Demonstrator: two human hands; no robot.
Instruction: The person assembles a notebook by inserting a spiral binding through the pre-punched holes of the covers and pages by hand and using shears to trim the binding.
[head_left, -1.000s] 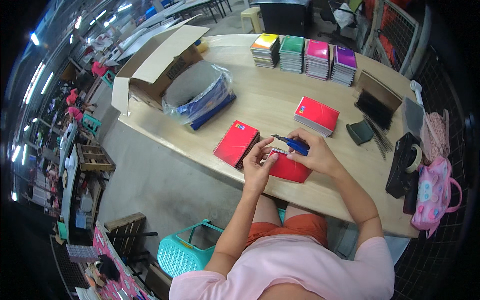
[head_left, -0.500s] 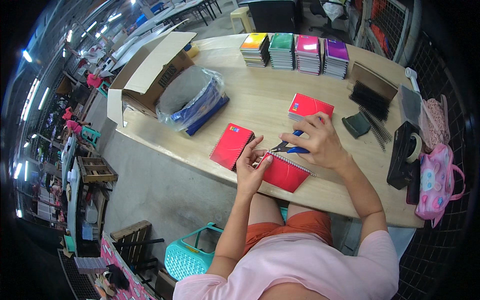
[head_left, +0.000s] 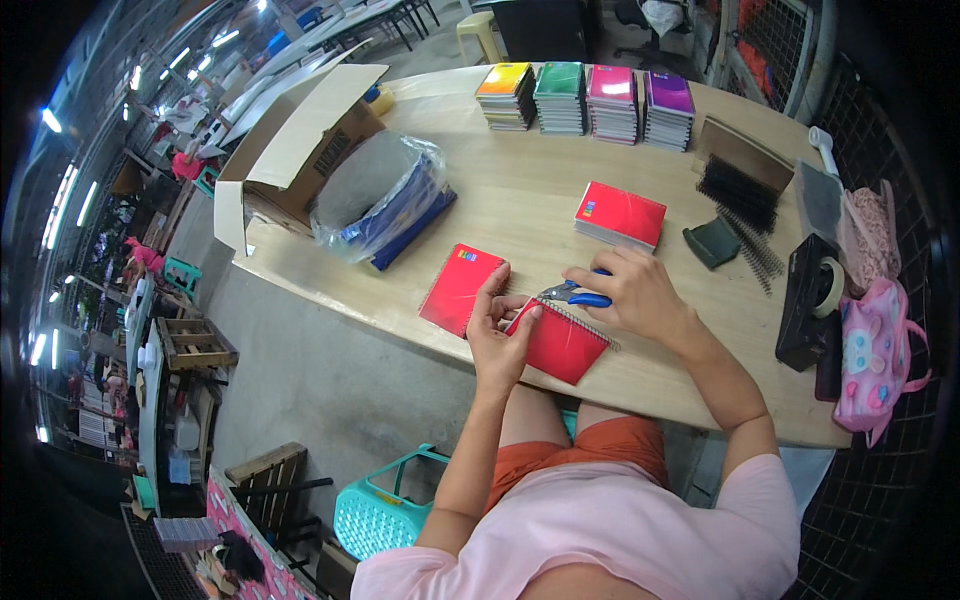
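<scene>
My left hand [head_left: 500,325] grips the corner of a red spiral notebook [head_left: 560,342], thumb on its cover, above the table's near edge. A dark wire coil runs along the notebook's upper edge, and its right end sticks out past the cover. In my right hand [head_left: 637,292] are blue-handled cutting pliers [head_left: 580,294], their jaws at the coil's left end beside my left fingers. Just left of that hand lies another red notebook [head_left: 463,288]. Farther off, a small stack of red notebooks [head_left: 620,212] rests on the table.
Yellow, green, pink and purple notebook stacks [head_left: 612,105] line the far edge. Black wire coils [head_left: 740,200] and a dark green piece [head_left: 711,243] lie right, near a tape dispenser [head_left: 806,305] and pink pouch [head_left: 868,355]. An open carton [head_left: 310,150] and plastic-wrapped blue bundle [head_left: 385,205] stand left.
My right hand has closed further around the pliers, bringing the handles nearer together. The held notebook has shifted slightly left. Other things on the table stay put.
</scene>
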